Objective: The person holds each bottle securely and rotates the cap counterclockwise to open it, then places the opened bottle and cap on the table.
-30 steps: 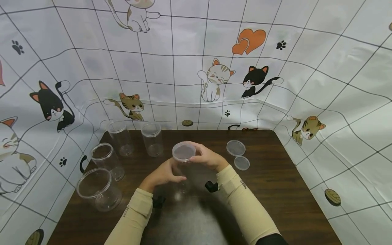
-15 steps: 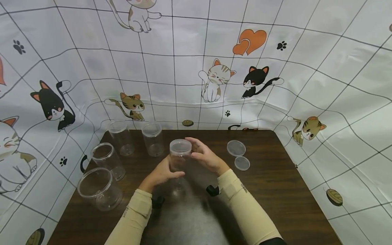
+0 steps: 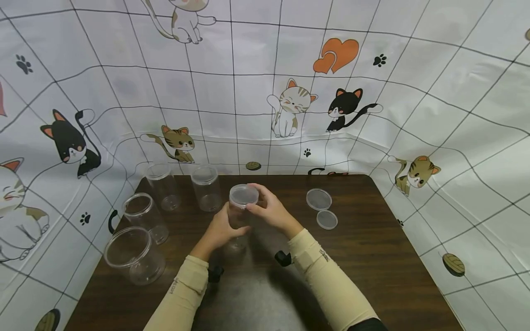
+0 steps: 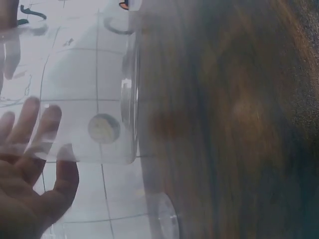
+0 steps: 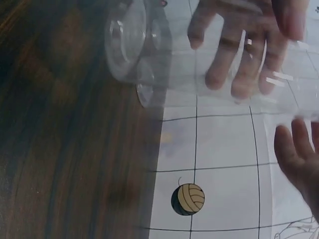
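Note:
In the head view my left hand (image 3: 219, 232) grips the body of a clear plastic jar (image 3: 239, 217), thumb across the near side. A round translucent lid (image 3: 244, 195) sits over its mouth. My right hand (image 3: 273, 212) holds the lid's right edge, thumb in front and fingers behind. The jar stands upright, its base close over the table. In the right wrist view, left fingers (image 5: 242, 85) show through the jar wall, while the right hand (image 5: 299, 164) is at the upper end.
On the dark wooden table (image 3: 364, 257), two lids (image 3: 319, 200) lie at the back right. Several clear jars stand at left, including a wide open jar (image 3: 134, 257) and a narrower jar (image 3: 205, 188) further back. A cat-print sheet (image 3: 256, 101) surrounds the table's back and sides.
The jar has shifted slightly left and away from me in my left hand. My right fingers came off the lid half a second ago and now hold its edge again.

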Available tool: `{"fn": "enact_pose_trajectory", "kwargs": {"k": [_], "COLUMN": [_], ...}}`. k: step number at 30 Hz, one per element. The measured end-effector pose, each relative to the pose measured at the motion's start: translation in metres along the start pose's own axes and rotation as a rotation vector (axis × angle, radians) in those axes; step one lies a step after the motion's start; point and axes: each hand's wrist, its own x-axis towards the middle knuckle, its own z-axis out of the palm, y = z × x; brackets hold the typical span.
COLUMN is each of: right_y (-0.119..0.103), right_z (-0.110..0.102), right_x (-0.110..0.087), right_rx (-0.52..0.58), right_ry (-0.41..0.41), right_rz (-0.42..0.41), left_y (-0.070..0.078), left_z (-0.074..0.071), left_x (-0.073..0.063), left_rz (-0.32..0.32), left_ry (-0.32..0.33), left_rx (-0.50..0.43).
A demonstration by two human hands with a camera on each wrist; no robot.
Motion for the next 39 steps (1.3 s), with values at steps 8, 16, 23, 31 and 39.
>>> {"fn": "enact_pose_trajectory", "kwargs": {"k": [8, 16, 23, 31, 39], "right_y": [0.002, 0.007, 0.011, 0.006, 0.004], "right_z": [-0.021, -0.026, -0.013, 0.007, -0.003], "right_x": [0.003, 0.004, -0.002, -0.001, 0.004], "right_rx": [0.356, 0.497, 0.374, 0.133, 0.275], "right_ry": [-0.401, -0.470, -0.167, -0.025, -0.217], "right_rz": [-0.124, -0.108, -0.061, -0.007, -0.073], "left_y": [0.002, 0.003, -0.010, -0.017, -0.003], "left_z": [-0.006, -0.008, -0.004, 0.001, -0.003], "left_x": [-0.004, -0.003, -0.002, 0.000, -0.006], "left_rz": [0.153, 0.151, 0.025, -0.003, 0.031], "left_ry": [-0.431, -0.455, -0.103, 0.064, -0.180], "left_rx": [-0.314, -0.356, -0.158, 0.004, -0.106]}}
